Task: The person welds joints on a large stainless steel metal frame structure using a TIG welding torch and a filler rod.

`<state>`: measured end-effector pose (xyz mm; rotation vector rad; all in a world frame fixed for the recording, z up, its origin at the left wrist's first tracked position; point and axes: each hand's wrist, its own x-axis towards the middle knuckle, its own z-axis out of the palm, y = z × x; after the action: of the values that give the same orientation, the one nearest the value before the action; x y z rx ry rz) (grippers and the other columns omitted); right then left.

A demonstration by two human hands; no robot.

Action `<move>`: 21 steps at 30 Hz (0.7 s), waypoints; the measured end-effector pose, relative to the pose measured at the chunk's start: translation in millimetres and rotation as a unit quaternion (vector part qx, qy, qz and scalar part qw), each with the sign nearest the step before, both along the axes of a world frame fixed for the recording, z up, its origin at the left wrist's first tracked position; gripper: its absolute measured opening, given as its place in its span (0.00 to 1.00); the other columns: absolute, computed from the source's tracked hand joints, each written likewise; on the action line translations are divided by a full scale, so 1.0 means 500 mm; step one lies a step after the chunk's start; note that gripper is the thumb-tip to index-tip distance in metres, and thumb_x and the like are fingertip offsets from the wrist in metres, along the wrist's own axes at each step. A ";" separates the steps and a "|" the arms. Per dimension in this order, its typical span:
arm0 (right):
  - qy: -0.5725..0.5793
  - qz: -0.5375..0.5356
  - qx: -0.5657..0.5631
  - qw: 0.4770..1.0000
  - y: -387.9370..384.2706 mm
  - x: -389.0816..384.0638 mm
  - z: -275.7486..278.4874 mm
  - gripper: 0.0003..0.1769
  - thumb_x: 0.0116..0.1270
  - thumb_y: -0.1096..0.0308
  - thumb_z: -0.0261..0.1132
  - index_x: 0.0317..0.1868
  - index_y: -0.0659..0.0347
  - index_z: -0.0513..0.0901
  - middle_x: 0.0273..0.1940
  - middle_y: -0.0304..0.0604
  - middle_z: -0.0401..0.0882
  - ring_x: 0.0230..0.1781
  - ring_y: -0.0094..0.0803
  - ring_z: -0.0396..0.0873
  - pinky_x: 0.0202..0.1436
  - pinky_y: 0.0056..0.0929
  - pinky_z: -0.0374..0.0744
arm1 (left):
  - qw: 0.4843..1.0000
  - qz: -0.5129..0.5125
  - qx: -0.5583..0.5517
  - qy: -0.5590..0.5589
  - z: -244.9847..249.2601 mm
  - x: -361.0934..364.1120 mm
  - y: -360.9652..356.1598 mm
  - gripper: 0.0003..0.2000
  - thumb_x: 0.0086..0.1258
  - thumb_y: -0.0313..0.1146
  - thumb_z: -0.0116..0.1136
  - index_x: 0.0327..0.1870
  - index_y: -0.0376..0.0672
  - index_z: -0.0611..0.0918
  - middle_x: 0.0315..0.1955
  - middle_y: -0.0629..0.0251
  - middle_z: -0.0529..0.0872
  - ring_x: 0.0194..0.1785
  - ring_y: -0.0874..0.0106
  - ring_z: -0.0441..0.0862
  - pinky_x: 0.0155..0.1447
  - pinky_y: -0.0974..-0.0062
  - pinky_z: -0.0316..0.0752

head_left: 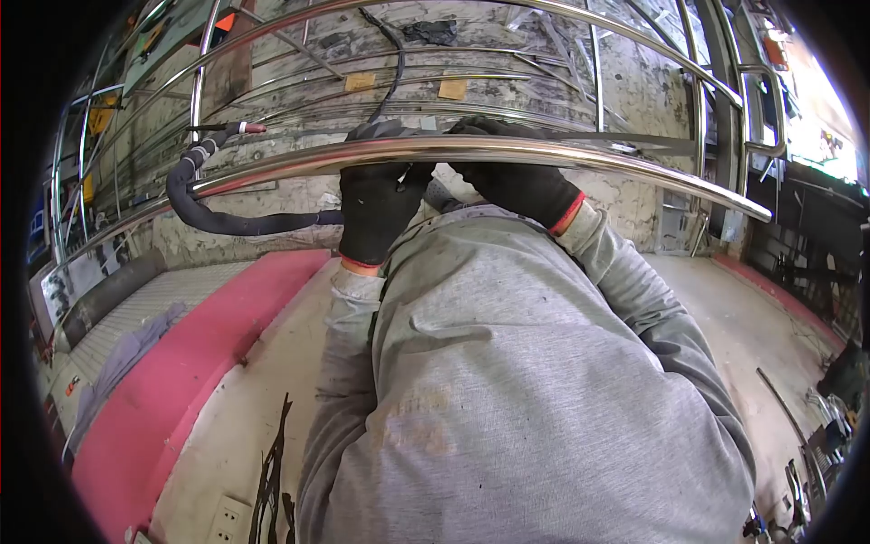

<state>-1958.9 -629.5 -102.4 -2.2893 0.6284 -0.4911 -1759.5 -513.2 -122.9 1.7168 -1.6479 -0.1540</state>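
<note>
A long shiny metal tube (pixel 634 168), part of a railing-like frame, crosses in front of my body. Both my hands wear black gloves with red cuffs. My left hand (pixel 379 208) is closed around the tube from below, its fingers showing on the far side. To its right, my right hand (pixel 521 186) grips the same tube in a similar way. The tube hides the middle of both hands. Left of my hands, a thick black cable (pixel 263 222) loops over the tube and ends in a torch-like tip (pixel 252 129).
Behind the tube is a stained work surface (pixel 507 77) with thin metal rods and two tan pieces (pixel 453 88). More curved tubing (pixel 625 45) arches above. A pink padded board (pixel 181 399) lies at lower left, near a wall socket (pixel 228 521). Tools (pixel 820 453) crowd the lower right.
</note>
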 end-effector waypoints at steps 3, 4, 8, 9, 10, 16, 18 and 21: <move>-0.017 -0.005 -0.026 0.999 0.005 0.006 -0.014 0.12 0.72 0.62 0.69 0.53 0.53 0.85 0.46 0.45 0.84 0.44 0.48 0.85 0.47 0.45 0.83 | 1.000 0.003 0.015 0.010 -0.010 0.002 0.006 0.14 0.69 0.41 0.75 0.49 0.44 0.91 0.49 0.56 0.90 0.57 0.51 0.85 0.64 0.54 0.78; -0.031 -0.013 -0.064 0.997 0.007 0.006 -0.020 0.12 0.72 0.62 0.69 0.52 0.53 0.85 0.44 0.45 0.83 0.43 0.49 0.85 0.47 0.45 0.83 | 1.000 0.001 0.016 0.008 -0.011 0.002 0.007 0.14 0.69 0.41 0.75 0.49 0.43 0.90 0.51 0.55 0.90 0.59 0.50 0.84 0.65 0.52 0.77; -0.033 -0.006 -0.061 0.998 0.006 0.007 -0.033 0.12 0.70 0.63 0.70 0.51 0.55 0.85 0.43 0.46 0.83 0.42 0.50 0.84 0.46 0.46 0.83 | 1.000 0.009 0.008 -0.012 -0.014 0.002 0.007 0.16 0.69 0.42 0.75 0.50 0.42 0.89 0.53 0.53 0.89 0.60 0.49 0.83 0.65 0.52 0.77; -0.037 -0.012 -0.047 0.998 0.008 0.008 -0.037 0.12 0.70 0.64 0.70 0.51 0.56 0.85 0.43 0.47 0.83 0.42 0.50 0.84 0.46 0.45 0.83 | 1.000 0.009 0.008 -0.011 -0.015 0.003 0.006 0.16 0.69 0.42 0.75 0.50 0.42 0.89 0.53 0.53 0.89 0.60 0.49 0.83 0.65 0.52 0.77; -0.041 -0.018 -0.034 0.998 0.009 0.007 -0.040 0.12 0.70 0.64 0.71 0.51 0.57 0.85 0.43 0.48 0.83 0.42 0.50 0.84 0.46 0.45 0.83 | 1.000 0.009 -0.001 -0.028 -0.015 0.003 0.006 0.16 0.69 0.42 0.75 0.50 0.42 0.89 0.53 0.53 0.89 0.60 0.49 0.83 0.65 0.52 0.77; -0.054 0.001 -0.042 0.998 0.006 0.003 -0.043 0.11 0.70 0.66 0.70 0.50 0.58 0.84 0.42 0.48 0.82 0.41 0.50 0.83 0.45 0.45 0.83 | 1.000 0.005 0.016 -0.025 -0.016 -0.001 0.011 0.14 0.70 0.42 0.75 0.46 0.41 0.89 0.53 0.52 0.89 0.60 0.48 0.83 0.64 0.52 0.77; -0.044 0.000 -0.043 0.998 0.007 0.003 -0.037 0.11 0.70 0.66 0.70 0.50 0.58 0.84 0.42 0.48 0.83 0.42 0.50 0.83 0.46 0.45 0.83 | 0.999 0.011 0.031 0.003 -0.018 -0.001 0.010 0.14 0.70 0.42 0.75 0.45 0.41 0.89 0.52 0.52 0.89 0.59 0.48 0.83 0.64 0.52 0.77; -0.029 0.002 -0.038 0.999 0.006 0.004 -0.038 0.12 0.70 0.67 0.70 0.51 0.58 0.84 0.43 0.48 0.83 0.43 0.49 0.84 0.47 0.44 0.83 | 0.999 0.004 -0.002 -0.037 -0.013 0.001 0.007 0.14 0.70 0.42 0.74 0.44 0.41 0.89 0.52 0.51 0.89 0.59 0.48 0.84 0.64 0.52 0.77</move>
<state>-1957.2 -626.2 -121.3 -2.3382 0.5851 -0.5873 -1759.1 -509.5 -129.6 1.7452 -1.6926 -0.0842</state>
